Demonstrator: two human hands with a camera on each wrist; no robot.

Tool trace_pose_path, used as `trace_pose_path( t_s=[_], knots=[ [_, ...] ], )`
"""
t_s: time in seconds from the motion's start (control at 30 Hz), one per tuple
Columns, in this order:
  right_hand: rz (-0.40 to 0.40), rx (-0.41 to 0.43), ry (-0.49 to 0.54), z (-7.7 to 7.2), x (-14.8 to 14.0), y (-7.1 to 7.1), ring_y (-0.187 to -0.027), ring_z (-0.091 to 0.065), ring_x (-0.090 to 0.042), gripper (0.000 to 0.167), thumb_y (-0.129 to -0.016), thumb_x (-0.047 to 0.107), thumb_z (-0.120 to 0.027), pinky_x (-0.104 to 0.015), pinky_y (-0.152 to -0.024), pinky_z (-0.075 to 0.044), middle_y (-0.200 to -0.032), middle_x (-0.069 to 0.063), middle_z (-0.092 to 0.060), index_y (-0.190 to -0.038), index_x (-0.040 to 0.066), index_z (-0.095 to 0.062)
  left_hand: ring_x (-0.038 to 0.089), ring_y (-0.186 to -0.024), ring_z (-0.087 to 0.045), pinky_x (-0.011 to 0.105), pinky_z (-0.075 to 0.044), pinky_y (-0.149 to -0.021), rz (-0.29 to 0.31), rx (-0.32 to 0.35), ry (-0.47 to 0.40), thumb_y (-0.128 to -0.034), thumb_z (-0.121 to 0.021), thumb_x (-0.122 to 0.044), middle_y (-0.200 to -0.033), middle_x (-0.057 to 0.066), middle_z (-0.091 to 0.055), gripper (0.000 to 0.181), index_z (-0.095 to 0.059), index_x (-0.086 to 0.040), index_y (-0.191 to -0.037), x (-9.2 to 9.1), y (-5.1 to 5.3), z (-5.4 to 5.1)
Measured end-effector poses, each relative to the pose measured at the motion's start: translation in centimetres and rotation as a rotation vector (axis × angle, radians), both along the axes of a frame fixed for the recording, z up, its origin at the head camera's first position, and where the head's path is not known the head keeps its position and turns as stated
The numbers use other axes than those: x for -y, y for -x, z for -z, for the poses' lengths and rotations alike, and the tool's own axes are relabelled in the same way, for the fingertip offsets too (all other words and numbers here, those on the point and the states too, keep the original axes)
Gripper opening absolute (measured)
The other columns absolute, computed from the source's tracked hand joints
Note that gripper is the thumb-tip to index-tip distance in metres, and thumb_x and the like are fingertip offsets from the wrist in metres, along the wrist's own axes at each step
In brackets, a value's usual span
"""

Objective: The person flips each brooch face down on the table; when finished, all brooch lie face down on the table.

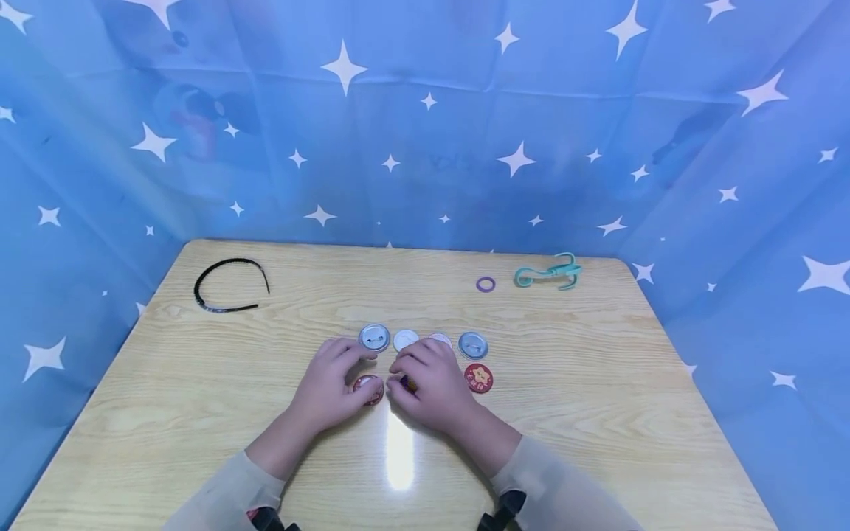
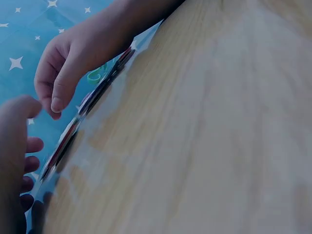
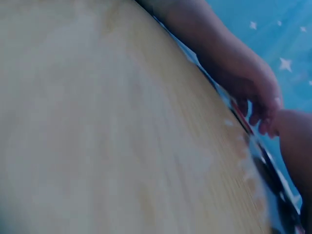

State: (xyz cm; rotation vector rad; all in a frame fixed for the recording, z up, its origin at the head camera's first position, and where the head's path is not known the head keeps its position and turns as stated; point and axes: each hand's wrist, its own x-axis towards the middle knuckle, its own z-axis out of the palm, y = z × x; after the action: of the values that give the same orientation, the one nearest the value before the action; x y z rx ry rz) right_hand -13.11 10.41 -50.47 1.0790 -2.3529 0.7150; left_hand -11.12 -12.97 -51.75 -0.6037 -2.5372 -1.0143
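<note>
In the head view, my left hand (image 1: 325,387) is over a red round badge (image 1: 373,391), its thumb overlapping the badge and its fingers loosely bent. My right hand (image 1: 432,387) hovers beside it, fingers loosely curled. A dark purple and yellow badge (image 1: 409,384) shows between its thumb and forefinger, mostly hidden. The left wrist view shows the left thumb and fingers (image 2: 14,156) spread apart; no object is visible in the right hand (image 2: 73,63) there. Behind the hands are silver pin-backed badges (image 1: 375,337) (image 1: 473,345) and white discs (image 1: 406,340).
Right of the right hand lies a red badge with a yellow star (image 1: 479,377). A black headband (image 1: 229,308) lies at the back left of the wooden table (image 1: 166,391). Toward the back right are a purple ring (image 1: 485,284) and a teal clip (image 1: 548,273). Starry blue cloth (image 1: 425,162) hangs behind.
</note>
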Motion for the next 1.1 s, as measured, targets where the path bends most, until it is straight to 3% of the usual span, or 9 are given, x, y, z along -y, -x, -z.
trace_pose_path(
  t_s=[0.17, 0.27, 0.4, 0.57, 0.83, 1.1],
  knots=[
    [-0.011, 0.027, -0.078, 0.2, 1.5, -1.0, -0.105, -0.06, -0.016, 0.021, -0.094, 0.04, -0.074, -0.041, -0.092, -0.047, -0.108, 0.007, -0.069, -0.101, 0.022, -0.078, 0.021, -0.109, -0.06, 0.047, -0.049, -0.097, 0.02, 0.055, 0.038, -0.0872, -0.082, -0.038, -0.112, -0.003, -0.07, 0.035, -0.077, -0.016, -0.114, 1.1, -0.4, -0.2],
    [-0.005, 0.073, -0.094, 0.3, 1.8, -1.4, -0.107, -0.059, -0.017, 0.025, -0.095, 0.043, -0.072, -0.041, -0.094, -0.047, -0.109, 0.006, -0.069, -0.105, 0.021, -0.078, 0.018, -0.105, -0.061, 0.045, -0.051, -0.096, 0.076, 0.08, 0.088, -0.0874, -0.083, -0.043, -0.107, -0.008, -0.069, 0.032, -0.075, -0.019, -0.107, 1.9, -0.2, -0.3],
    [0.004, 0.165, -0.112, 0.3, 1.9, -1.6, -0.11, -0.058, -0.017, 0.031, -0.097, 0.047, -0.072, -0.041, -0.101, -0.045, -0.114, 0.006, -0.069, -0.113, 0.02, -0.079, 0.015, -0.107, -0.06, 0.045, -0.051, -0.098, 0.152, 0.13, 0.083, -0.0832, -0.088, -0.046, -0.105, -0.014, -0.066, 0.033, -0.072, -0.023, -0.101, 2.8, 0.2, -0.7],
    [0.023, 0.238, -0.166, 0.2, 1.8, -1.6, -0.114, -0.055, -0.016, 0.038, -0.095, 0.049, -0.073, -0.041, -0.108, -0.042, -0.121, 0.007, -0.068, -0.119, 0.021, -0.079, 0.013, -0.115, -0.057, 0.046, -0.049, -0.103, 0.198, 0.191, 0.081, -0.0798, -0.091, -0.048, -0.111, -0.018, -0.064, 0.038, -0.075, -0.026, -0.106, 3.3, 0.4, -0.8],
    [0.029, 0.242, -0.178, 0.4, 1.7, -1.6, -0.116, -0.056, -0.017, 0.044, -0.094, 0.052, -0.075, -0.042, -0.11, -0.042, -0.123, 0.006, -0.067, -0.121, 0.018, -0.079, 0.014, -0.113, -0.058, 0.047, -0.049, -0.1, 0.243, 0.162, 0.057, -0.0778, -0.095, -0.036, -0.11, -0.016, -0.065, 0.037, -0.078, -0.022, -0.108, 3.5, 0.5, -0.6],
    [0.019, 0.247, -0.163, 0.3, 1.6, -1.6, -0.116, -0.055, -0.016, 0.046, -0.094, 0.057, -0.076, -0.042, -0.109, -0.042, -0.123, 0.007, -0.067, -0.12, 0.019, -0.079, 0.012, -0.105, -0.057, 0.04, -0.049, -0.092, 0.261, 0.144, 0.032, -0.0814, -0.095, -0.036, -0.102, -0.015, -0.067, 0.034, -0.08, -0.023, -0.109, 3.6, 0.6, -0.6]
  ],
)
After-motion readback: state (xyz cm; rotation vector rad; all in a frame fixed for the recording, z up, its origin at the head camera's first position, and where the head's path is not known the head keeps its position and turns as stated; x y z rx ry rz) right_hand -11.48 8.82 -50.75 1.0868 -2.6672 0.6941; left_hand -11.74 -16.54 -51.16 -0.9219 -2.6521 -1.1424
